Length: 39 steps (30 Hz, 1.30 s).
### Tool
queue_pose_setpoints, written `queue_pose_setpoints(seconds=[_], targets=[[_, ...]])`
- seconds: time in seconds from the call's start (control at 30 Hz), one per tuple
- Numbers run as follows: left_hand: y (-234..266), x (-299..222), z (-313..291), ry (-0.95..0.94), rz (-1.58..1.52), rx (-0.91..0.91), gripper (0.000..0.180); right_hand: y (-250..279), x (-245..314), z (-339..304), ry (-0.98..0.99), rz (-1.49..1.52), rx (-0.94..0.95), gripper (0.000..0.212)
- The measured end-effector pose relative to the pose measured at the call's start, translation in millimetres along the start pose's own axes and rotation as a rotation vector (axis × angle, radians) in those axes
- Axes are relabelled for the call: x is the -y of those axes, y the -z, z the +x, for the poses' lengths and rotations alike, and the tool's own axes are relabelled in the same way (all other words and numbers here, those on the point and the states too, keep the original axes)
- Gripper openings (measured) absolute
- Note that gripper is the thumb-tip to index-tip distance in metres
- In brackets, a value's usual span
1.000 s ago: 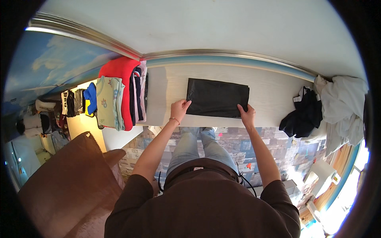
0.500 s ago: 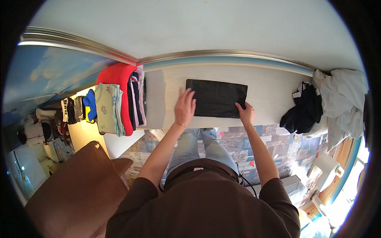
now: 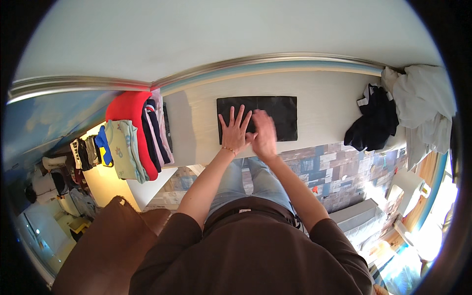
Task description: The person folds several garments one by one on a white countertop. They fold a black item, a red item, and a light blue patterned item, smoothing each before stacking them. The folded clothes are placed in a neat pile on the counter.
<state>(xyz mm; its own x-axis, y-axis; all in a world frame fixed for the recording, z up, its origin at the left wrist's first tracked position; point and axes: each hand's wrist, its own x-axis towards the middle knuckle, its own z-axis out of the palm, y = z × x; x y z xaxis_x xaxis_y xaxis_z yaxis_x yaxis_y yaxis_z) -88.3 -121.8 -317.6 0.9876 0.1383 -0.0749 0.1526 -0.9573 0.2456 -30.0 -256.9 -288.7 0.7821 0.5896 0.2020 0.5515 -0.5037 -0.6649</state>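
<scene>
A flat black rectangle [image 3: 282,118], a folded cloth or sheet whose exact kind I cannot make out, lies on the pale shelf top [image 3: 196,142] before me. My left hand [image 3: 236,133] is spread flat over its left part, fingers pointing away from me and a bracelet at the wrist. Close beside it, my right hand [image 3: 265,135] rests over the middle of the black piece, slightly smeared by motion, its fingers stretched out. The two thumbs come close to each other. Neither hand holds anything.
Folded clothes stand at the left, with a red piece [image 3: 123,105] and a pale green piece [image 3: 123,147]. A dark crumpled garment [image 3: 373,120] and white cloth [image 3: 425,105] lie at the right. A brown chair back [image 3: 108,241] is at the lower left.
My right hand has let go of the black piece's right edge and moved left to its middle. My left hand has moved from its left edge onto it, fingers spread.
</scene>
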Motion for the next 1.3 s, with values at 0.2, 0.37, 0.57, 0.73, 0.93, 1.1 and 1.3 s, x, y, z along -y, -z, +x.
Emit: queue_pose_setpoints(seconds=[0.2, 0.37, 0.57, 0.73, 0.93, 1.1, 1.3], targets=[[-13.2, 5.8, -2.6, 0.049, 0.081, 0.11, 0.069, -25.2, -18.9, -5.2, 0.024, -0.248, 0.345, 0.077], [-5.4, 2.3, -2.0, 0.003, -0.028, -0.029, 0.073, 26.0, -66.7, -6.0, -0.127, -0.439, 0.278, 0.077], [-6.1, 1.2, -1.5, 0.001, -0.02, -0.021, 0.075, 52.5, -114.3, -9.1, -0.247, -0.501, 0.062, 0.074], [-5.7, 4.2, -0.5, -0.016, -0.02, -0.047, 0.075, 22.8, -67.1, 9.9, 0.04, -0.286, 0.276, 0.071], [1.7, 1.1, 0.2, 0.007, -0.019, -0.039, 0.084, 34.0, -91.7, 24.8, -0.107, -0.447, 0.195, 0.075], [6.9, 21.6, 15.5, 0.089, -0.123, -0.084, 0.102, 41.4, -100.5, 24.2, -0.105, -0.502, 0.208, 0.077], [12.8, 65.0, 18.9, 0.247, 0.035, -0.056, 0.098, 40.0, -102.2, 24.6, -0.108, -0.536, 0.229, 0.077]])
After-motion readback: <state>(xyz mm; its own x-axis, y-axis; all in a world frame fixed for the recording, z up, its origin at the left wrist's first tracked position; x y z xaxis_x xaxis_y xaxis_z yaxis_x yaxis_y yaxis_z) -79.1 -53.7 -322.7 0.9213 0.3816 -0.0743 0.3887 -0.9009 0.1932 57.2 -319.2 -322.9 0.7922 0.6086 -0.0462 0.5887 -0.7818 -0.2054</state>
